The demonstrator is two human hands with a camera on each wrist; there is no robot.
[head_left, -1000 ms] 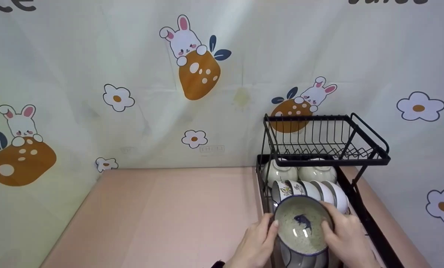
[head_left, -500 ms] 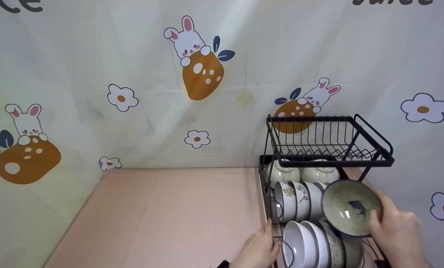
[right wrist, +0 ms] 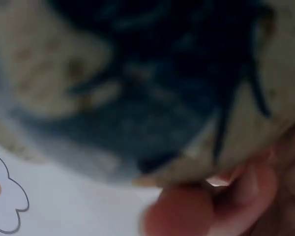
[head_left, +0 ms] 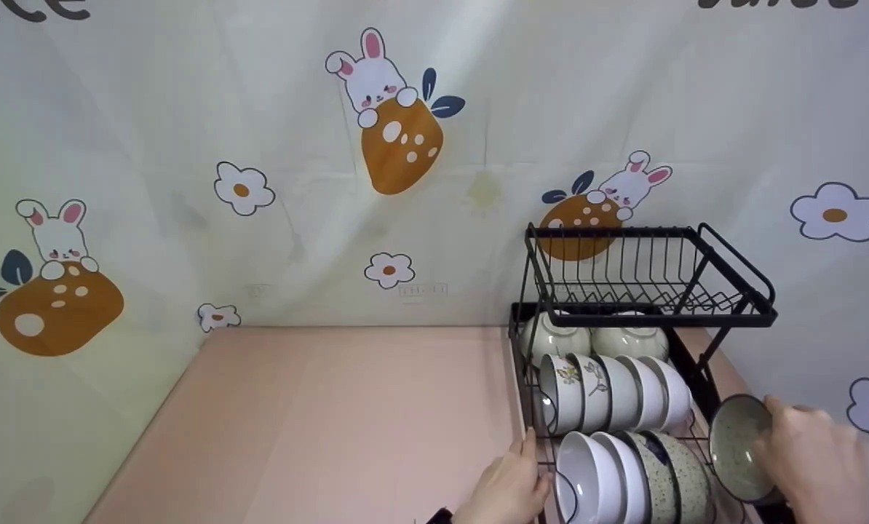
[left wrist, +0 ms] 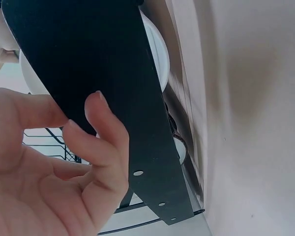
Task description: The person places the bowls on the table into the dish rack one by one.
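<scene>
My right hand grips a speckled grey-green bowl by its rim, tilted on edge at the right side of the black dish rack. In the right wrist view, dark blue painting covers the outside of this bowl, with fingers below. My left hand holds the rack's left side; the left wrist view shows its fingers against the black side panel. Just left of the held bowl, two white bowls and two speckled bowls stand on edge in the front row.
Several white bowls stand on edge in the middle row, the leftmost with flower prints. Two upturned bowls sit behind, under the rack's raised upper tier. The pink tabletop stretches left, with a printed curtain behind.
The bowl has gone from both hands to the right hand alone, moved right past the row and turned on edge. My left hand has shifted from the bowl to the rack's left side.
</scene>
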